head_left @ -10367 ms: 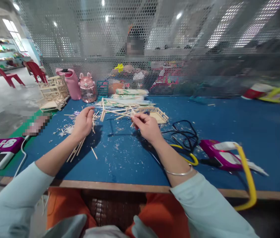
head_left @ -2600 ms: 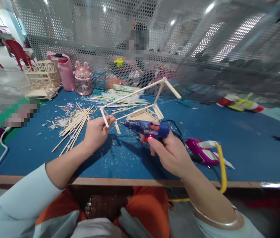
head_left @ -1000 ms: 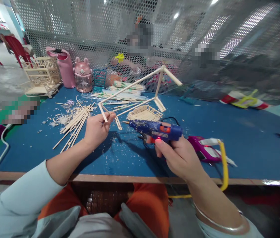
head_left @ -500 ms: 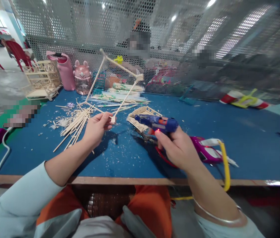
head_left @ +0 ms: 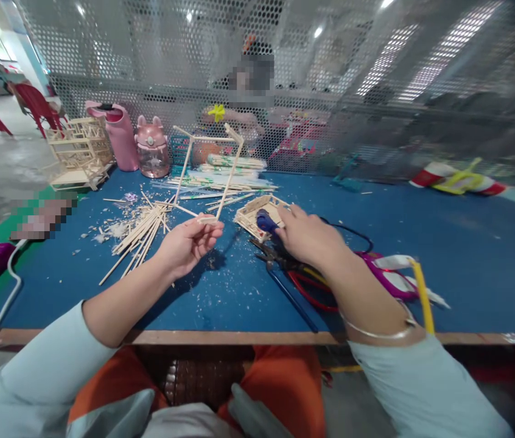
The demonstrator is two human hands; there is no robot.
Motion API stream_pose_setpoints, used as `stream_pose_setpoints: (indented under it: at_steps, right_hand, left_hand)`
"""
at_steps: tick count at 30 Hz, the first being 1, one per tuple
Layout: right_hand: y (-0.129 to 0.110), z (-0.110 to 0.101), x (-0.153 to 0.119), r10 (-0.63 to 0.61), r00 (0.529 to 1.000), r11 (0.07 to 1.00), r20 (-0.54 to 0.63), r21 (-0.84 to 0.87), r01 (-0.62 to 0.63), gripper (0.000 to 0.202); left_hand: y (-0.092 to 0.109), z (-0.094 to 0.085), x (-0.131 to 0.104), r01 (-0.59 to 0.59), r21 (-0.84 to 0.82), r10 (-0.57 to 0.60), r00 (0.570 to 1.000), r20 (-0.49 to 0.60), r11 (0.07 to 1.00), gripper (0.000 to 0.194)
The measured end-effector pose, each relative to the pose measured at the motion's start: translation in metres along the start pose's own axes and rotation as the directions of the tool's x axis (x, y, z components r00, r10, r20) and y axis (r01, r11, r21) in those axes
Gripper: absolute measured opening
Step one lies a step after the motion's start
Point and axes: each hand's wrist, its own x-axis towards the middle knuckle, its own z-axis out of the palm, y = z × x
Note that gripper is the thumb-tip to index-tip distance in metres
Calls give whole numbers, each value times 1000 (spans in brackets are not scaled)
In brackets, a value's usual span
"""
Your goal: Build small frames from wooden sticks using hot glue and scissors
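In my left hand [head_left: 189, 243] is a frame of thin wooden sticks [head_left: 231, 176], pinched by its lower corner and standing up over the table. My right hand [head_left: 310, 237] is wrapped from above round a blue glue gun [head_left: 265, 220]; most of the gun is hidden under the palm. The gun's visible end is over a small wooden stick tray [head_left: 251, 226]. Just below that hand lie dark-jawed pliers [head_left: 270, 258] and a tool with red handles [head_left: 305, 289], partly covered by the wrist.
Loose sticks [head_left: 141, 234] and scraps lie left of centre. Behind them are bundled sticks [head_left: 234, 167], a clear bottle [head_left: 152, 152], a pink bottle [head_left: 123, 137] and a stick model [head_left: 79, 152]. A purple power strip [head_left: 389, 277] sits right. Beyond the mesh screen [head_left: 148, 55] is a person.
My right hand has turned over and lowered the glue gun toward the small tray, uncovering the pliers. My left hand has tilted the stick frame and shifted slightly right.
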Motion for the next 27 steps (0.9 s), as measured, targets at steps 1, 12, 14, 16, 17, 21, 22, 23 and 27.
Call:
stream_pose_setpoints:
  at_steps: [1, 12, 14, 16, 17, 21, 22, 23, 27]
  right_hand:
    - [-6, -10, -6, -4, 996, 999, -87, 32, 7, 39]
    - [-72, -23, -2, -388, 891, 256, -234, 902, 349, 28]
    - [-68, -25, -2, -348, 904, 248, -250, 905, 345, 28]
    - [-62, -30, -1, -306, 910, 270, -281, 891, 366, 30]
    - [-60, -31, -1, -290, 910, 287, -298, 879, 380, 31]
    - [-54, -26, 2, -288, 901, 328, -324, 851, 411, 34]
    - [-54, -22, 3, -293, 902, 322, -318, 855, 406, 34]
    - [-54, -17, 4, -295, 905, 308, -308, 866, 395, 34]
    - [-54, -2, 1, -273, 926, 235, -263, 915, 329, 34]
  left_hand:
    - [0, 1, -1, 17, -18, -17, 1000, 4, 1000, 20]
    - [-7, 5, -8, 111, 42, -117, 979, 168, 993, 18]
    - [-6, 4, -8, 148, 147, -173, 968, 180, 978, 18]
    - [-2, -2, -4, 137, 297, -181, 976, 125, 945, 17]
    - [1, -6, -2, 83, 377, -117, 991, 70, 923, 17]
    - [12, -25, 8, -407, 705, 581, 814, -8, 580, 18]
    - [13, -27, 8, -506, 756, 720, 690, 66, 416, 18]
    - [14, -29, 7, -577, 778, 804, 572, 165, 251, 17]
    - [8, -23, -4, -702, 696, 776, 352, 524, -151, 19]
